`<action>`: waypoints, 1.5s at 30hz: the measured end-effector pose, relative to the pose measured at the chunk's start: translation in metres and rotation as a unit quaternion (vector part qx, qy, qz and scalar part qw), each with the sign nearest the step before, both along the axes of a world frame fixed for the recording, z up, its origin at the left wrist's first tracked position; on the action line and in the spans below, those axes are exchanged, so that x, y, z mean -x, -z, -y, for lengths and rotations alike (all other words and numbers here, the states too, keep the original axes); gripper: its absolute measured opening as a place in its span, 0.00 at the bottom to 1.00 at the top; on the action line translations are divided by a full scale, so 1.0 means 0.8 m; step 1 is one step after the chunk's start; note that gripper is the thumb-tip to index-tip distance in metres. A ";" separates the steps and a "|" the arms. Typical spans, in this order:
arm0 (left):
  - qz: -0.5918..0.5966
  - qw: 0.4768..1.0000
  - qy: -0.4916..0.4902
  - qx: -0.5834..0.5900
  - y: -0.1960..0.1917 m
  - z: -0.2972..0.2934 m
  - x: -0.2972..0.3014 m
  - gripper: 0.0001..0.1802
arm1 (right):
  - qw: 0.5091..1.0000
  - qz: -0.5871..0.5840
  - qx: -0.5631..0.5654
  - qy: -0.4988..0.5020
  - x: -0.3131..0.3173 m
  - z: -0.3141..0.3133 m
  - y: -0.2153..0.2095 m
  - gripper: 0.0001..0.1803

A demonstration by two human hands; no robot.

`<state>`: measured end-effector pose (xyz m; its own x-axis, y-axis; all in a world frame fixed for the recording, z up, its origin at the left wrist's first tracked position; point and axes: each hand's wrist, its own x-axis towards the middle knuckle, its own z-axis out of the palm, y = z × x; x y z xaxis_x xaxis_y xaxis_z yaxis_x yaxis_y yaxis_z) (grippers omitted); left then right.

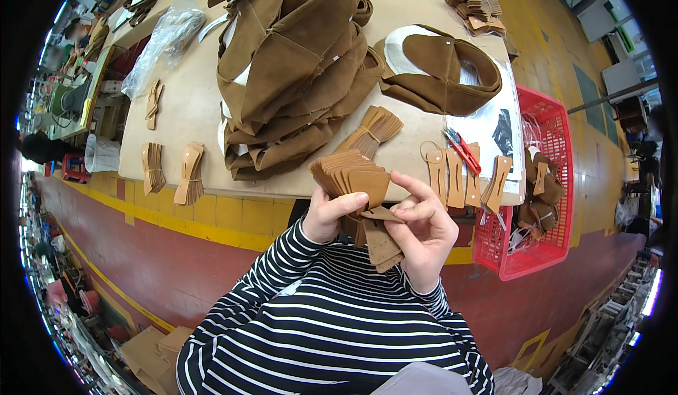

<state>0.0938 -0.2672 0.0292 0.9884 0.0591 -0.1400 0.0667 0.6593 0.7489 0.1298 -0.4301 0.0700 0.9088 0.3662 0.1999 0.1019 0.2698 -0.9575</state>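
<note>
The left hand is closed around the narrow middle of a stack of tan pieces, thumb pressed on top, probably to stop the layers slipping while their far ends fan out. The right hand pinches one raised piece between thumb and fingertip, seemingly to part it from the rest. The stack is held before the chest, at the near edge of the table. Banded bundles lie near left, their bands likely keeping sets together. Red snips lie to the right, apparently for easy reach.
</note>
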 end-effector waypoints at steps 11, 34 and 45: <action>0.080 0.995 0.011 -0.059 0.003 0.006 -0.001 0.33 | 0.987 -0.087 -0.125 -0.049 0.003 0.003 0.007 0.21; 0.060 0.995 -0.002 -0.074 -0.021 0.011 -0.012 0.34 | 0.985 -0.151 -0.046 0.065 0.013 0.007 0.009 0.07; 0.069 0.983 -0.040 -0.166 -0.015 0.004 -0.020 0.34 | 0.983 -0.162 -0.090 -0.008 0.006 0.010 0.017 0.15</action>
<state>0.1097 -0.2705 0.0409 0.9870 0.1567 0.0345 -0.0920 0.3762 0.9220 0.1252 -0.4383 0.0565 0.9296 0.3668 -0.0371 -0.2071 0.4364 -0.8756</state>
